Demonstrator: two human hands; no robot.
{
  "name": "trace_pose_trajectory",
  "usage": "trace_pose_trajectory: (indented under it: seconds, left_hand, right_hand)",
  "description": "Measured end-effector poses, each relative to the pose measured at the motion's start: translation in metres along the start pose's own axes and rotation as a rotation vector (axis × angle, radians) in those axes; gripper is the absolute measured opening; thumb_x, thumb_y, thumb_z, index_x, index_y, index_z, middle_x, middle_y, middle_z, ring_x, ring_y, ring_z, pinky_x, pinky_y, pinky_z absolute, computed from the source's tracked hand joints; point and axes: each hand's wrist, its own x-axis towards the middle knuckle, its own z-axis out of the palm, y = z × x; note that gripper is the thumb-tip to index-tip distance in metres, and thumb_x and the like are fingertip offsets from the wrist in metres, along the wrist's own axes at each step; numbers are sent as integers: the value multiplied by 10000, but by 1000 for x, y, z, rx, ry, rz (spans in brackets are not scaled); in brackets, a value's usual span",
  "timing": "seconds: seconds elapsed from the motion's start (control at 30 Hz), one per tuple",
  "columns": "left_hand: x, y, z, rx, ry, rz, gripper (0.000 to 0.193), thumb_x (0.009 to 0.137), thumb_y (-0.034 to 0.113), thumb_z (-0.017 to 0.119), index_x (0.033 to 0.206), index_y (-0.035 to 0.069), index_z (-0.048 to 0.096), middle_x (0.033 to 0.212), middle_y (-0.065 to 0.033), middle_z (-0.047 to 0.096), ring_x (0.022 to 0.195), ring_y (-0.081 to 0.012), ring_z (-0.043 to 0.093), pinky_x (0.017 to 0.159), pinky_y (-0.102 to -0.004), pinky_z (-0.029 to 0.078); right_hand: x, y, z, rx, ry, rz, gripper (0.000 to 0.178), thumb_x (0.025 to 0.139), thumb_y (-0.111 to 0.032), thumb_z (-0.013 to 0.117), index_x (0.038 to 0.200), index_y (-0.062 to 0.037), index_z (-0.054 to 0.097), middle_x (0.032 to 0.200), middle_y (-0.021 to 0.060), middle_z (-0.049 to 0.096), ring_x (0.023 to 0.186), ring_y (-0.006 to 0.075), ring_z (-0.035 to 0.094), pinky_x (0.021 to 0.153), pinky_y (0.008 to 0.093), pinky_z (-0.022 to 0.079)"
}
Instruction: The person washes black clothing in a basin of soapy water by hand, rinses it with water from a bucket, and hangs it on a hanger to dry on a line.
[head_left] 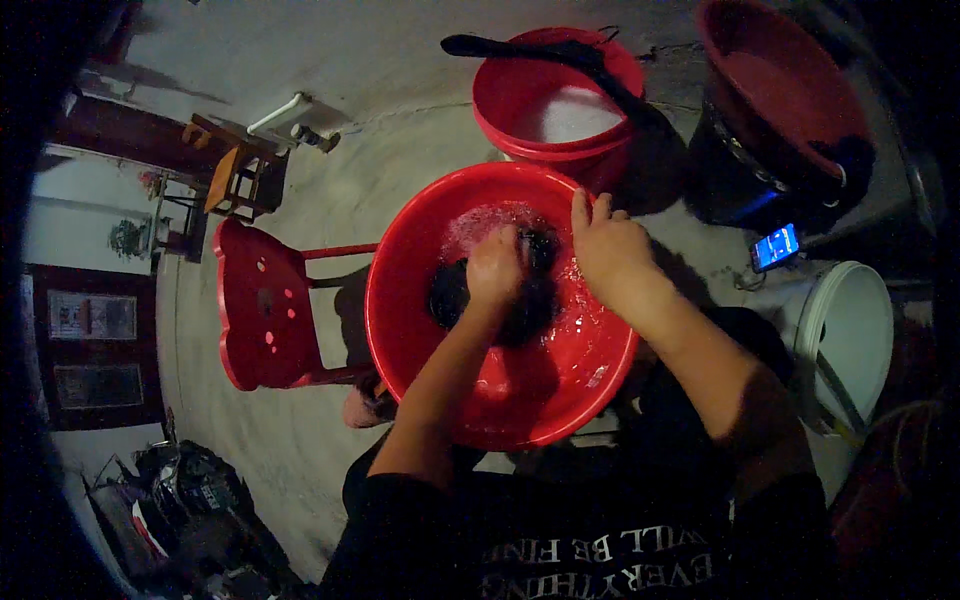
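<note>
A wide red basin (600, 375) is in front of me, tilted toward me, with wet shine on its inside. Bunched dark wet cloth (540, 300) lies in it beside whitish suds. My left hand (495, 268) is inside the basin, its fingers closed on the cloth; the fingertips are partly hidden. On the far right side, my right hand (612, 245) grips the basin's rim, fingers over the edge.
Beyond the basin stands a red bucket (500, 105) with whitish contents and a long dark object across it. A dark bucket with a red basin (775, 75) is far right. Nearby are a lit phone (775, 247), white bucket (865, 325) and red chair (260, 340).
</note>
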Motion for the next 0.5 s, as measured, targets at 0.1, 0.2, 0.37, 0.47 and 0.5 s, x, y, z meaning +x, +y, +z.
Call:
trace_pose_trajectory:
  seconds: [0.1, 0.2, 0.37, 0.47, 0.5]
  left_hand:
    - [16, -5, 6, -2, 15, -280, 294, 842, 320, 439, 849, 36, 514, 841, -220, 575, 783, -390, 548, 720, -472, 416]
    - [13, -34, -1, -572, 31, -455, 445, 864, 419, 410, 883, -8, 535, 849, -179, 597, 831, -306, 568, 723, -413, 419]
    - [-4, -15, -82, -1043, -92, -444, 414, 840, 388, 513, 923, -17, 523, 821, -77, 565, 792, -164, 517, 703, -288, 410]
    - [-33, -27, -104, -795, -154, -300, 367, 779, 335, 607, 904, 0, 523, 763, -69, 532, 739, -175, 509, 673, -297, 409]
    - [-40, -40, -106, -686, -195, -259, 364, 766, 323, 622, 907, 1, 526, 773, -76, 533, 734, -191, 515, 670, -313, 413]
  right_hand:
    - [0, 2, -1, 40, 17, 5, 601, 733, -112, 532, 1267, 40, 301, 1117, 247, 460, 819, 269, 576, 633, 341, 506]
    - [3, -3, -2, 92, 1, -11, 602, 730, -116, 536, 1264, 39, 306, 1109, 248, 468, 810, 274, 580, 624, 344, 507]
    - [1, 3, -2, 92, 36, -32, 583, 735, -121, 530, 1256, 38, 322, 1099, 251, 475, 798, 279, 585, 616, 347, 509]
    - [2, 3, -3, 112, 10, -12, 585, 737, -124, 529, 1259, 35, 320, 1114, 253, 467, 811, 282, 584, 622, 347, 510]
    - [2, 2, -3, 107, 4, -10, 589, 737, -126, 531, 1262, 33, 317, 1124, 252, 462, 817, 284, 583, 625, 348, 510]
